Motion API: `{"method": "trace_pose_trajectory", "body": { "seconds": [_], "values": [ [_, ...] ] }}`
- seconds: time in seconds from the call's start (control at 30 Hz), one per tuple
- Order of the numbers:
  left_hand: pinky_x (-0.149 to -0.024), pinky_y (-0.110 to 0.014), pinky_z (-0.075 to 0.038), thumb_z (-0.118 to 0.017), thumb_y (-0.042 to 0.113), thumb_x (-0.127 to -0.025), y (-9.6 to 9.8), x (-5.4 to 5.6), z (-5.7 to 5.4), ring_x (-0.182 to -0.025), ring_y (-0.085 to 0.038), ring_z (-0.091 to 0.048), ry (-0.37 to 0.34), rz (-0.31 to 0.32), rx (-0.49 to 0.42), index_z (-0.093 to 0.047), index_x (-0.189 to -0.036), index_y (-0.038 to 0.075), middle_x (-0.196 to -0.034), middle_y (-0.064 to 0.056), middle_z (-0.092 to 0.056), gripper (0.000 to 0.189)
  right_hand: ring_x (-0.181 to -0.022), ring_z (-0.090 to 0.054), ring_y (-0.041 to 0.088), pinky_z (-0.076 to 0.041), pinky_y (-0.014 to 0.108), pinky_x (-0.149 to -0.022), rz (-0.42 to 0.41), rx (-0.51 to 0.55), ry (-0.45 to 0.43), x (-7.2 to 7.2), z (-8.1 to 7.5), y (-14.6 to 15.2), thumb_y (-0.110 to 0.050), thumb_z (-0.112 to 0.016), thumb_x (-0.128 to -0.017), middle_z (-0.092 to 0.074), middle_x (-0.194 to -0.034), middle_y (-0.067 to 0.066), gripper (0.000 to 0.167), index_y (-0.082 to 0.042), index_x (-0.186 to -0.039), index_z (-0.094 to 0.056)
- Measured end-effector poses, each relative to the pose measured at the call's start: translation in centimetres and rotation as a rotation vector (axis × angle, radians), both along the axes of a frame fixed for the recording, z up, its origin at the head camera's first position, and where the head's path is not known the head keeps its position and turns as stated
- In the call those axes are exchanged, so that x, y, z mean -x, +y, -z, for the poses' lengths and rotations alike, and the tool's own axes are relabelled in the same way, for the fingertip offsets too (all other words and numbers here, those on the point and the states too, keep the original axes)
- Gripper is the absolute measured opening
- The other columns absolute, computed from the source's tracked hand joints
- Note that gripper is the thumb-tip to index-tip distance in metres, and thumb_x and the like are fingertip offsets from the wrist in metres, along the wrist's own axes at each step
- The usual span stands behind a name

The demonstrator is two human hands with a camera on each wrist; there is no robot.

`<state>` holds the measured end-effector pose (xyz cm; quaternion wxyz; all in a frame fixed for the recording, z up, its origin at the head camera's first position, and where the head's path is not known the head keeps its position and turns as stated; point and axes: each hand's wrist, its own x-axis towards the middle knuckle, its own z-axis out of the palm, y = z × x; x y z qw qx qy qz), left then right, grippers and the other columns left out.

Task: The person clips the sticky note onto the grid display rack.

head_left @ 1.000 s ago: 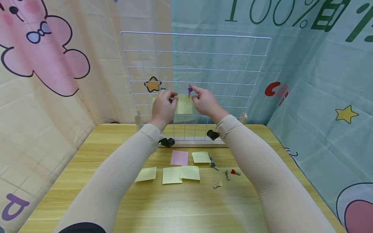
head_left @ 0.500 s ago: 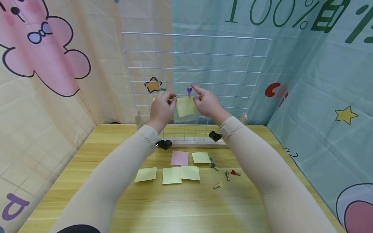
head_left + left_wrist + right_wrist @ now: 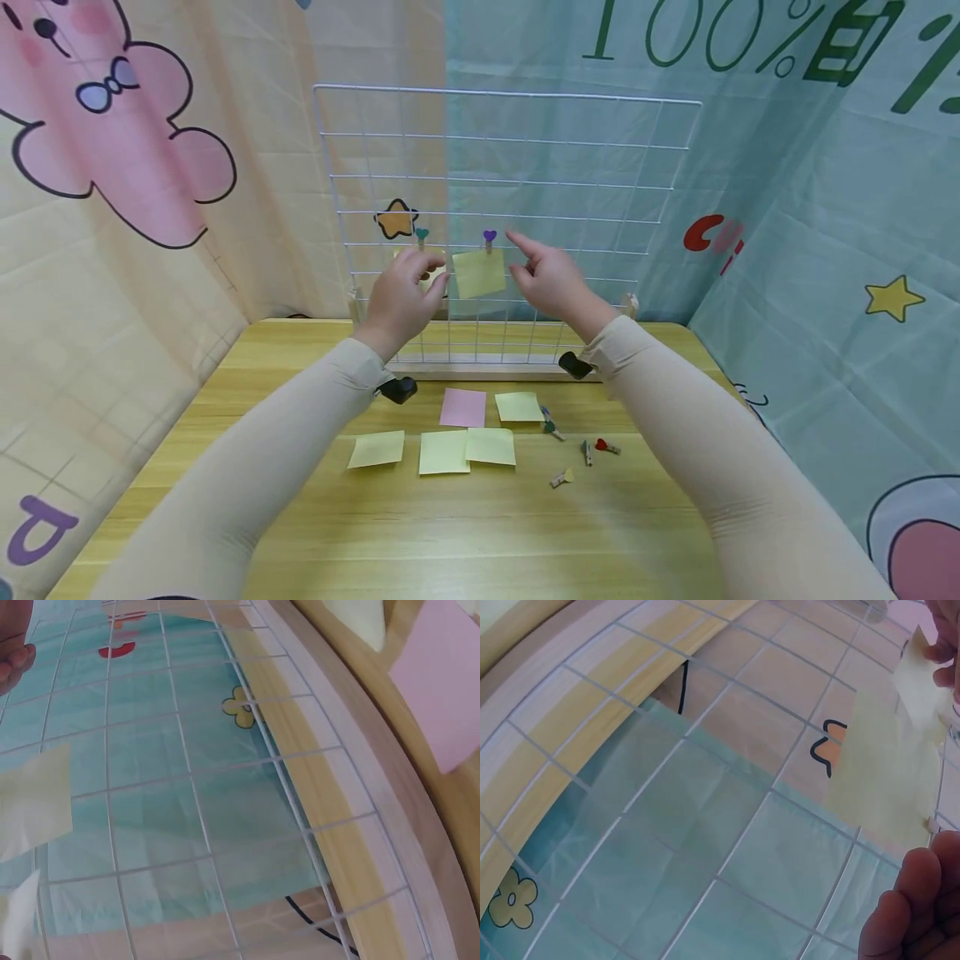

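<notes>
A yellow-green sticky note [image 3: 480, 273] hangs on the white wire grid [image 3: 525, 95] under a small clothespin with a purple heart [image 3: 490, 237]. To its left is a second note [image 3: 919, 686], below a clothespin with a teal top [image 3: 422, 234]. My left hand [image 3: 400, 298] is in front of this second note, partly covering it in the head view, with thumb and fingers apart. Just right of the purple-heart clothespin is my right hand [image 3: 561, 287], its index finger straight and the others loosely bent. Nothing shows in either hand.
On the wooden table [image 3: 480, 533] lie a pink sticky note [image 3: 462, 407] and several yellow-green notes [image 3: 444, 452]. Loose clothespins lie right of them, one with a red heart [image 3: 606, 445] and one with a yellow top [image 3: 561, 477]. Printed curtains hang behind the grid.
My hands have moved apart, the left one left and slightly down, the right one to the right. The note under the purple heart has tilted, and more of both clothespins shows.
</notes>
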<state>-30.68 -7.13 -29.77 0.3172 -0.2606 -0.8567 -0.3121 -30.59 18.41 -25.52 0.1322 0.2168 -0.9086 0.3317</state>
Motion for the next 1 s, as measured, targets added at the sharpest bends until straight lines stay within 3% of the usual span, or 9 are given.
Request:
{"method": "trace_pose_trajectory", "body": {
  "seconds": [0.37, 0.5, 0.6, 0.73, 0.83, 0.93, 1.0],
  "values": [
    [-0.093, -0.049, -0.055, -0.07, 0.02, -0.1, -2.4, -1.3, 1.9, -0.107, -0.033, -0.066, 0.188, 0.012, 0.127, -0.075, -0.111, 0.004, -0.11, -0.013, -0.073, 0.02, -0.052, -0.041, 0.018, -0.038, 0.033, -0.053, -0.012, -0.053, -0.001, -2.6, 1.7, 2.4, -0.021, -0.056, -0.109, -0.054, -0.066, 0.003, 0.053, -0.017, -0.161, -0.045],
    [-0.098, -0.052, -0.052, -0.071, 0.018, -0.098, -3.0, -1.8, 2.3, -0.108, -0.035, -0.066, 0.225, 0.04, 0.138, -0.075, -0.11, 0.003, -0.114, -0.014, -0.073, 0.02, -0.063, -0.053, 0.021, -0.044, 0.034, -0.059, -0.015, -0.061, 0.015, -3.1, 2.4, 3.2, -0.022, -0.055, -0.109, -0.071, -0.091, 0.008, 0.052, -0.013, -0.159, -0.047],
    [-0.104, -0.055, -0.05, -0.071, 0.018, -0.097, -3.6, -2.2, 2.6, -0.115, -0.037, -0.064, 0.223, 0.042, 0.155, -0.075, -0.113, 0.004, -0.121, -0.016, -0.071, 0.022, -0.085, -0.065, 0.022, -0.048, 0.034, -0.064, -0.009, -0.08, 0.027, -3.4, 2.9, 3.8, -0.022, -0.056, -0.109, -0.074, -0.115, 0.01, 0.05, -0.012, -0.158, -0.049],
    [-0.109, -0.06, -0.047, -0.072, 0.022, -0.097, -4.4, -2.8, 3.0, -0.126, -0.039, -0.061, 0.189, 0.034, 0.181, -0.074, -0.119, 0.005, -0.132, -0.017, -0.069, 0.028, -0.097, -0.067, 0.028, -0.05, 0.039, -0.07, 0.009, -0.119, 0.033, -3.8, 3.5, 4.6, -0.023, -0.056, -0.11, -0.07, -0.133, 0.014, 0.05, -0.011, -0.157, -0.049],
    [-0.113, -0.065, -0.042, -0.073, 0.025, -0.097, -5.0, -3.4, 3.3, -0.137, -0.041, -0.055, 0.146, 0.032, 0.207, -0.071, -0.127, 0.007, -0.141, -0.017, -0.065, 0.035, -0.115, -0.066, 0.035, -0.056, 0.049, -0.091, 0.013, -0.151, 0.035, -4.2, 4.0, 5.2, -0.025, -0.056, -0.11, -0.063, -0.147, 0.017, 0.051, -0.009, -0.158, -0.049],
    [-0.117, -0.07, -0.036, -0.072, 0.028, -0.098, -5.5, -3.9, 3.5, -0.145, -0.043, -0.048, 0.091, 0.038, 0.229, -0.067, -0.136, 0.01, -0.149, -0.017, -0.06, 0.042, -0.141, -0.054, 0.038, -0.047, 0.058, -0.114, 0.011, -0.181, 0.035, -4.5, 4.6, 5.8, -0.025, -0.056, -0.11, -0.056, -0.155, 0.018, 0.051, -0.006, -0.157, -0.048],
    [-0.118, -0.072, -0.033, -0.072, 0.029, -0.099, -5.8, -4.2, 3.7, -0.148, -0.043, -0.045, 0.059, 0.036, 0.243, -0.064, -0.14, 0.011, -0.151, -0.017, -0.058, 0.046, -0.147, -0.048, 0.04, -0.041, 0.059, -0.12, 0.01, -0.204, 0.041, -4.8, 5.1, 6.2, -0.025, -0.057, -0.11, -0.053, -0.158, 0.018, 0.051, -0.005, -0.157, -0.048]
  ]
}}
